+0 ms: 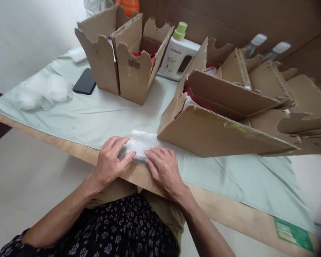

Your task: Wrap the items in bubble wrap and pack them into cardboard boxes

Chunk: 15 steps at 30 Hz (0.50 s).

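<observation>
cloth-covered wooden table (230, 210), white wall (29, 28) at left, pale floor (29, 178)

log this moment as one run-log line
left hand: on bubble wrap | right hand: on same bubble wrap | place: table edge | nearby: cardboard box, phone

hands (163, 165): 2 | phone (85, 81): 1 | jug (173, 57): 1 | clear bottles (252, 46): 2

Looking pale and softly lit overall, glinting on the bubble wrap (142, 142), darkening inside the cardboard boxes (216, 132), stretching toward the edges, and blurring into dark smudges at far right.
</observation>
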Available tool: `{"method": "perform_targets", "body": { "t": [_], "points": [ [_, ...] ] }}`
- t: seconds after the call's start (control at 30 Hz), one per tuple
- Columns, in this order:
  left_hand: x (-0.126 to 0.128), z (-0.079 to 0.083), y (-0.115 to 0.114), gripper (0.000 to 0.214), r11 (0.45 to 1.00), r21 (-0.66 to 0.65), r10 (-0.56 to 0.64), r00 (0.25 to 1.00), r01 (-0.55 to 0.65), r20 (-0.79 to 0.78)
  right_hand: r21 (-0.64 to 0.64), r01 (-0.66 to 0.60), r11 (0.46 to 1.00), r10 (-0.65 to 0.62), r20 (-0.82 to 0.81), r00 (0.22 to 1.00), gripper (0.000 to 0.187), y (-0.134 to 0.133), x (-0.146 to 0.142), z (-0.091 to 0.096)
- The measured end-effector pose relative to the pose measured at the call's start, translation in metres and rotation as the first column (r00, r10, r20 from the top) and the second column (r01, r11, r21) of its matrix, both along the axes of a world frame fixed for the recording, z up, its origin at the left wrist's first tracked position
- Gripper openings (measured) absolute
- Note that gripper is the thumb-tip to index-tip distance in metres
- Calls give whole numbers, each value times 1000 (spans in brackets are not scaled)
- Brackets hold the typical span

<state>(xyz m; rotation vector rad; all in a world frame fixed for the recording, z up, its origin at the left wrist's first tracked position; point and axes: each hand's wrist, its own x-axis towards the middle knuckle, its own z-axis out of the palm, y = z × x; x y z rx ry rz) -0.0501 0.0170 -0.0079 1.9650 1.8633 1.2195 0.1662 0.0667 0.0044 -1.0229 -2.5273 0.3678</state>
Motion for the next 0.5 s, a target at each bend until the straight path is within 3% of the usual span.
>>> {"method": "perform_targets", "body": {
  "t": [0.13, 0.23, 0.3, 0.4, 0.5],
  "points": [
    [2, 6, -28, 52, 977, -211, 115, 930, -42, 349, -252, 85, 964, -136, -194, 971, 25, 1, 5, 4],
    [12, 6, -38, 74, 929, -367, 215, 733, 51, 645, -436, 124, 892, -265, -281, 922, 25, -3, 6, 9],
    [21, 6, -37, 88, 909, -395, 249, 585, 133, 772, -511, 75, 856, -265, -312, 912, 24, -9, 3, 11],
    [32, 11, -29, 91, 880, -426, 289, 475, 211, 831, -495, 28, 868, -212, -320, 923, 23, -16, 2, 12],
    [38, 19, -25, 85, 881, -419, 274, 485, 219, 831, -360, 140, 922, -265, -326, 907, 24, -20, 12, 13]
  ]
}}
